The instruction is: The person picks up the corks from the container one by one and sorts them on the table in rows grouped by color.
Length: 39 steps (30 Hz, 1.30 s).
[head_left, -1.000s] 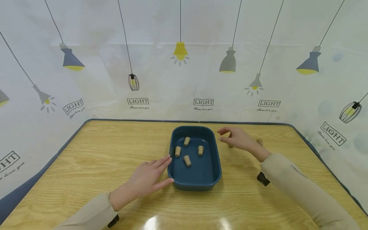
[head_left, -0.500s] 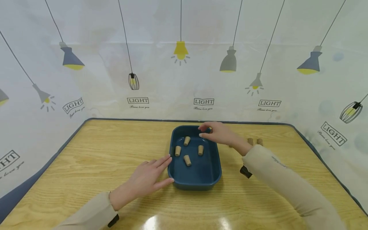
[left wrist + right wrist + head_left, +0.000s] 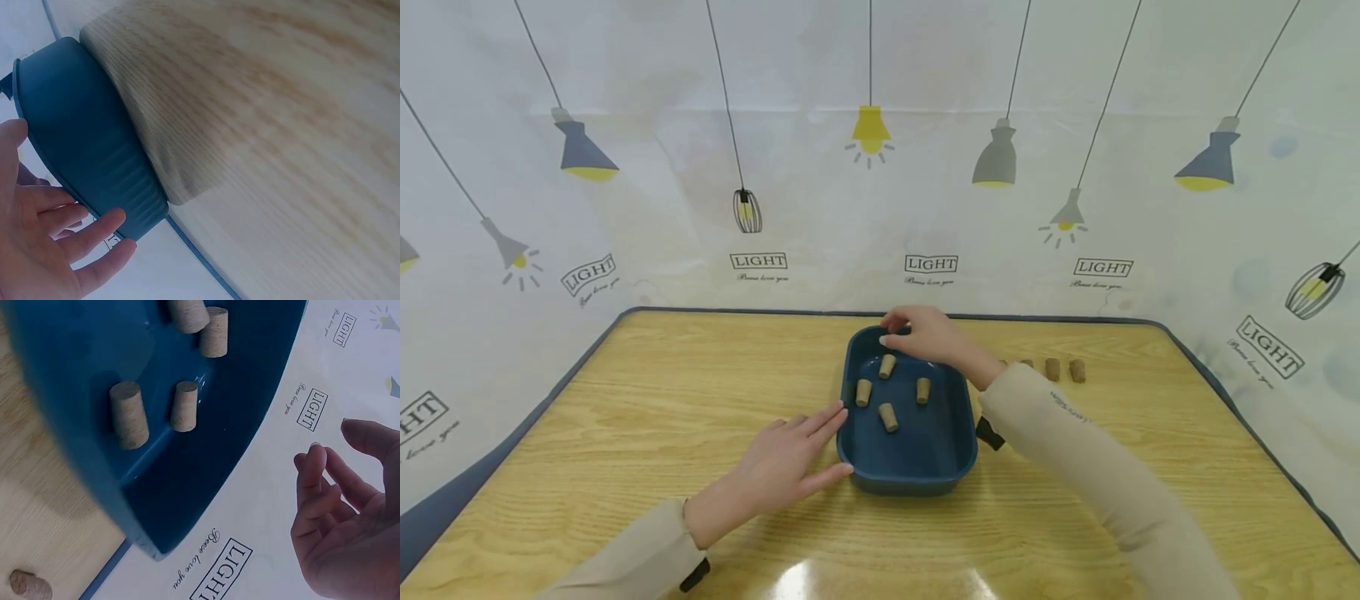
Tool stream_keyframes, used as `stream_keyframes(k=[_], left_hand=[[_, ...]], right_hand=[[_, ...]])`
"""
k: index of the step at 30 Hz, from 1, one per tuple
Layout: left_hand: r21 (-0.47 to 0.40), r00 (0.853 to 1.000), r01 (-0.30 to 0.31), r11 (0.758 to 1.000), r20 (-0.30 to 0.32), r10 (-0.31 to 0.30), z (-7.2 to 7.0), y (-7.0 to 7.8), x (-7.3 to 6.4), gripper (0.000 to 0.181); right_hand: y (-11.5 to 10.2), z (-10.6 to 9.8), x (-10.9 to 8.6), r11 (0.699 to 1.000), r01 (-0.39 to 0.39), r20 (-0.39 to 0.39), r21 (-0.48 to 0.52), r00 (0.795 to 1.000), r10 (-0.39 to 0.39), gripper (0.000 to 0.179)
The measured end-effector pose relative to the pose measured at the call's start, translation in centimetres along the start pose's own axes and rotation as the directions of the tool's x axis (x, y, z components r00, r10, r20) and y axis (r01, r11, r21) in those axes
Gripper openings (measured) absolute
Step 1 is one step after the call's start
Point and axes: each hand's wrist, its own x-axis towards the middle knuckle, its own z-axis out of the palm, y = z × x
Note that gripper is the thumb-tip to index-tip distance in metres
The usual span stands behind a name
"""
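My left hand point(image 3: 780, 467) rests its fingertips on the left side of a dark blue rectangular tray point(image 3: 907, 485), fingers straight. The left wrist view shows those fingers point(image 3: 94, 240) along the tray's outer wall point(image 3: 87, 125). My right hand point(image 3: 928, 335) hovers over the tray's far end, fingers loosely curled. From the right wrist, nothing shows between its thumb and fingers point(image 3: 312, 472). Inside the tray several tapered corks lie apart: one cork point(image 3: 887, 366) just below the right hand, one cork point(image 3: 922, 391) by the right wall, others towards the left.
More corks stand in a row on the wooden table point(image 3: 700, 367) to the right of the tray, such as the end cork point(image 3: 1077, 371); my right forearm partly covers the row. A wall sheet point(image 3: 820, 183) printed with lamps rises behind the table's far edge.
My right hand has moved left, from beside the tray to above its far end, uncovering more of the cork row. My left hand and the corks in the tray stay put.
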Motion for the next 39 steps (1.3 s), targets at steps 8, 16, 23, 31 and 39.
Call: stream_keyframes(k=[8,16,23,31,39], left_hand=[[0.014,1.0,-0.003,1.0,0.007,0.003,0.0,0.0,0.0,0.071],[0.026,1.0,-0.004,1.0,0.007,0.003,0.0,0.0,0.0,0.071],[0.021,1.0,-0.011,1.0,-0.007,0.011,-0.1,0.0,0.0,0.07],[0.016,1.0,-0.013,1.0,-0.006,0.014,0.0,0.0,0.0,0.071],[0.018,1.0,-0.01,1.0,-0.01,0.01,0.1,-0.1,0.0,0.071]], right_hand=[[-0.7,1.2,1.5,0.999,-0.036,-0.016,-0.006,0.999,0.036,0.034],[-0.1,2.7,2.3,0.986,-0.165,0.02,0.019,0.986,0.164,0.035],[1.1,3.8,2.9,0.971,-0.241,0.04,0.0,0.97,0.241,0.038],[2.1,5.0,3.0,0.946,-0.324,0.037,-0.019,0.945,0.325,0.043],[2.2,5.7,2.9,0.92,-0.39,-0.026,-0.032,0.921,0.389,0.041]])
